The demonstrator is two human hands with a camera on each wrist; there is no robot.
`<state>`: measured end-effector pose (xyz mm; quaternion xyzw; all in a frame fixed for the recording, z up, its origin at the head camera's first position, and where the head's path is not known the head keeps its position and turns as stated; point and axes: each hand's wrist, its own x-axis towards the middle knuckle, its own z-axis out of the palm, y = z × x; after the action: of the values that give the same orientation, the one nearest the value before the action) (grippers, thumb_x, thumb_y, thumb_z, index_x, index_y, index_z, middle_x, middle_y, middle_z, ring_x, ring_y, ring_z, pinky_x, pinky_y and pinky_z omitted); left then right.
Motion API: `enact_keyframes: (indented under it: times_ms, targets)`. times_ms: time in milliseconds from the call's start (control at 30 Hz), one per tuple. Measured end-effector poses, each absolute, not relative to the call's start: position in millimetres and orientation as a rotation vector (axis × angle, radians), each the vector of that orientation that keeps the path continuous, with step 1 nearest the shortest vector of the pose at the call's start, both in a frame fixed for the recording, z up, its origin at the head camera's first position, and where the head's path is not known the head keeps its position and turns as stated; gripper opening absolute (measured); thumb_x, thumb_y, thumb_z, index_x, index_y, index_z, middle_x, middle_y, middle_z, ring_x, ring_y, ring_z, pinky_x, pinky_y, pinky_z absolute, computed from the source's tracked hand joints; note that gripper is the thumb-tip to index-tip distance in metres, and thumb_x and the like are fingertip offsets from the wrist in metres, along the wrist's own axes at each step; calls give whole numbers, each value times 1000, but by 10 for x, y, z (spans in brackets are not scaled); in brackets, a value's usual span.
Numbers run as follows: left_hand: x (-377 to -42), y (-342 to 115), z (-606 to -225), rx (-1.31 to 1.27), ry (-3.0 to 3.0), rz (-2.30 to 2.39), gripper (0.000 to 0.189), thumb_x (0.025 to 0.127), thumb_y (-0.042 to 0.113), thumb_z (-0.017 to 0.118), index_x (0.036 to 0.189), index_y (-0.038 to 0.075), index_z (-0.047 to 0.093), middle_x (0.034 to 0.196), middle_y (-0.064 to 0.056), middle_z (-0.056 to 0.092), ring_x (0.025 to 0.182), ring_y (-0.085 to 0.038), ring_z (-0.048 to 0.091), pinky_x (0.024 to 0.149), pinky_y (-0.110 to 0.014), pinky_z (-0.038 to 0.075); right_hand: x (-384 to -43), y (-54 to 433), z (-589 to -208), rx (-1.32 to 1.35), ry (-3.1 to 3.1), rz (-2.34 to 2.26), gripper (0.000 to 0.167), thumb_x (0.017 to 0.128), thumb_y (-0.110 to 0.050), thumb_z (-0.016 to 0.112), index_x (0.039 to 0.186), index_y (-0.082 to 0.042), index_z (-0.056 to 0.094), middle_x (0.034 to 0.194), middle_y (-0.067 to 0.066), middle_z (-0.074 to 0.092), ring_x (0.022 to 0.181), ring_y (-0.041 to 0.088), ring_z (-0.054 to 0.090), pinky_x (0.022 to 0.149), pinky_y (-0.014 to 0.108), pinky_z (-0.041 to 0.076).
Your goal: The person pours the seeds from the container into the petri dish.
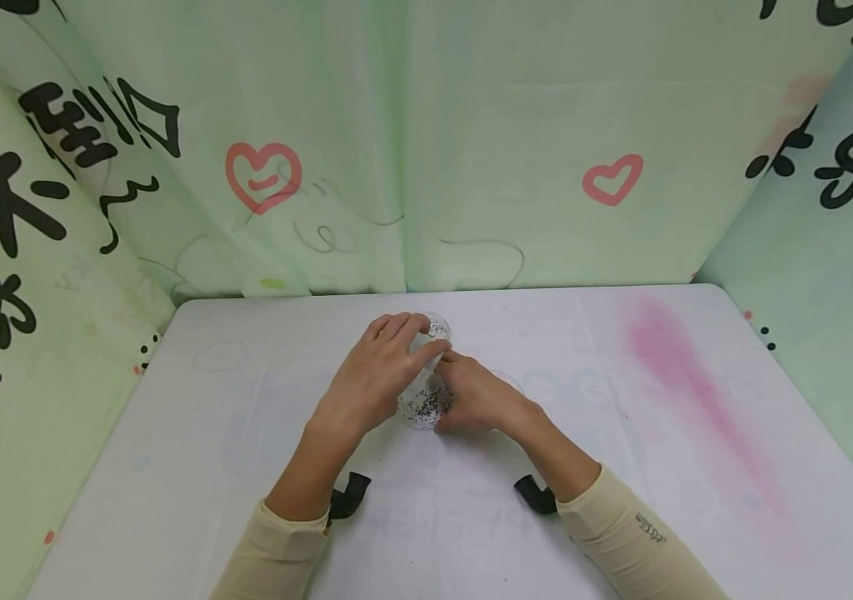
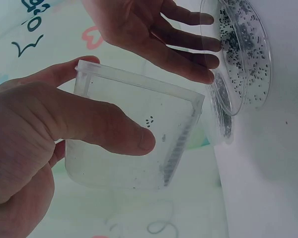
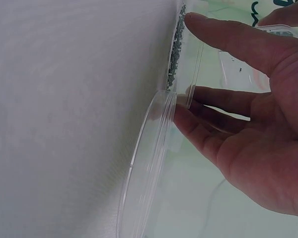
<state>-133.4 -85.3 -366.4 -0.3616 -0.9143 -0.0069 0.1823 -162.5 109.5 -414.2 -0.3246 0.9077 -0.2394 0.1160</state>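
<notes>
My left hand [image 1: 374, 375] grips a clear plastic box [image 2: 114, 166], its thumb flat along one side. The box is tilted above the table, and small dark grains lie inside it, several of them gathered along one end. Below stands a clear round dish [image 1: 425, 406], like a petri dish, with many dark grains scattered over its bottom. The right hand [image 1: 475, 396] holds this dish at its rim, thumb at the near side and fingers farther round. Part of the dish is hidden under both hands.
Another round dish with dark grains [image 1: 437, 323] stands just behind the hands. A clear round lid or dish [image 3: 141, 173] without grains lies beside the right hand, mostly covered by it. The white table [image 1: 246, 433] meets green curtains [image 1: 471, 208] at the back and sides.
</notes>
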Motion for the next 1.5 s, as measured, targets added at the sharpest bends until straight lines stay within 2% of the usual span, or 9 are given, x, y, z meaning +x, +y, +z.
enact_keyframes:
  times_ms: [867,1133,1500]
  targets:
    - [-1315,-841,-3663,-1021,-2531,-27,70,74,-15,82,132,21,67,134,-7,54,126,-26,51,115,-41,40,-1622,1101,-4155,-977,2653,-720,91,71,-14,94,148,7,49,153,23,52,142,39,51,116,49,45]
    - [-1321,-829,-3657,-1033,-2515,-13,70,74,-16,80,132,21,67,134,-8,55,127,-26,51,116,-40,39,-1620,1105,-4155,-995,2694,-688,85,69,-13,93,142,9,55,143,24,60,135,39,57,112,49,49]
    - [-1322,-838,-3649,-1038,-2497,-46,67,77,-15,79,132,22,68,136,-8,55,128,-26,52,117,-40,39,-1608,1100,-4149,-961,2689,-680,82,71,-14,93,141,7,56,143,23,59,135,38,56,113,50,47]
